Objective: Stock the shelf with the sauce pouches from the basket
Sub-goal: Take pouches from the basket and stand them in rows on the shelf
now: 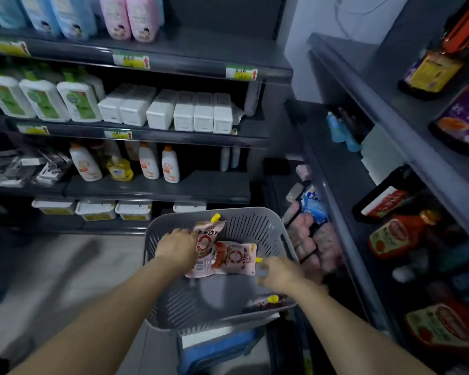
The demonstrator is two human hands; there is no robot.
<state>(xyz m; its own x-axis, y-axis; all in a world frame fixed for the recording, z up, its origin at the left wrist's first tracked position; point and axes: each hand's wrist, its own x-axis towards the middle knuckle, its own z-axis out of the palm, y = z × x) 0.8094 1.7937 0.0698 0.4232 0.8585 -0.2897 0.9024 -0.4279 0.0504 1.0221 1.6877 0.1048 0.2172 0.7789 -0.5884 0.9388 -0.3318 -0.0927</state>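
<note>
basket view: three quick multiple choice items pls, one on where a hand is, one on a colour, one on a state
1. Where is the left hand?
A. on a shelf bottle
B. on a pink pouch inside the basket
C. on the floor

2. What colour are the pouches' caps?
A. red
B. green
C. yellow

3. In what state is the basket?
A. upright with pouches in it
B. upside down
C. empty

Answers:
1 B: the hand lies over the left edge of the pouch, inside the basket's rim.
2 C: every cap that shows in the basket is yellow.
3 A: its open side faces up, and pouches lie inside it.
</note>
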